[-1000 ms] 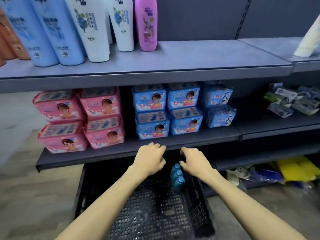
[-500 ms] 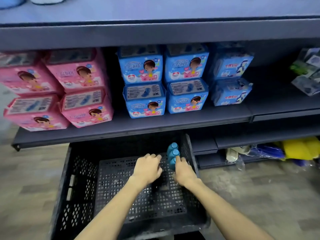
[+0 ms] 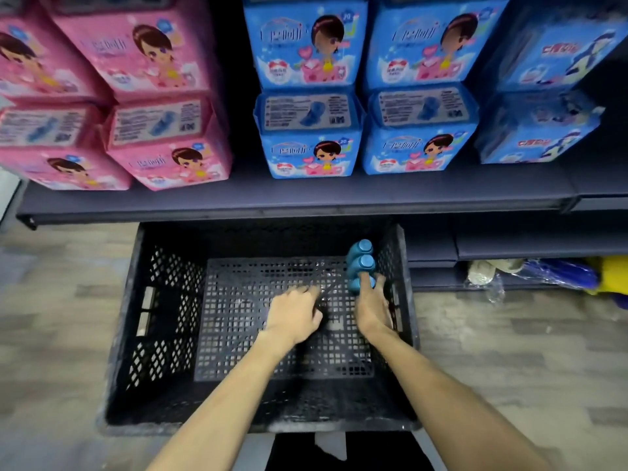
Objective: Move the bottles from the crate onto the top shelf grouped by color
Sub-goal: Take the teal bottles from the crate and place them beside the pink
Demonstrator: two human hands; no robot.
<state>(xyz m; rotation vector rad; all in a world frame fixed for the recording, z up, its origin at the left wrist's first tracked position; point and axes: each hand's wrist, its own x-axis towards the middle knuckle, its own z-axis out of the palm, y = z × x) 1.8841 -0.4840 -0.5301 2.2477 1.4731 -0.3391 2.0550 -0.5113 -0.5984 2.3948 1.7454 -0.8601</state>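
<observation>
only the caps of the blue bottles (image 3: pixel 362 263) show, at 1 o'clock in the crate (image 3: pixel 163 334); their bodies are hidden below. the right hand (image 3: pixel 372 309) covers part of the nearest one, so its grip cannot be told. the left hand (image 3: pixel 294 316) has blurred fingertips over a dark patch; what it holds is unclear. pink packs (image 3: pixel 163 56) at 10 o'clock and blue packs (image 3: pixel 309 45) at 12 are cut by the edges, their print unreadable. a yellow thing (image 3: pixel 615 277) at 3 o'clock is cut off.

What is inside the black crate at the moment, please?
Three blue bottles stand in a row at the right of the crate; the right hand grips the nearest, hiding its body. The left hand hovers over the mesh floor, covering whatever lies beneath it.
</observation>
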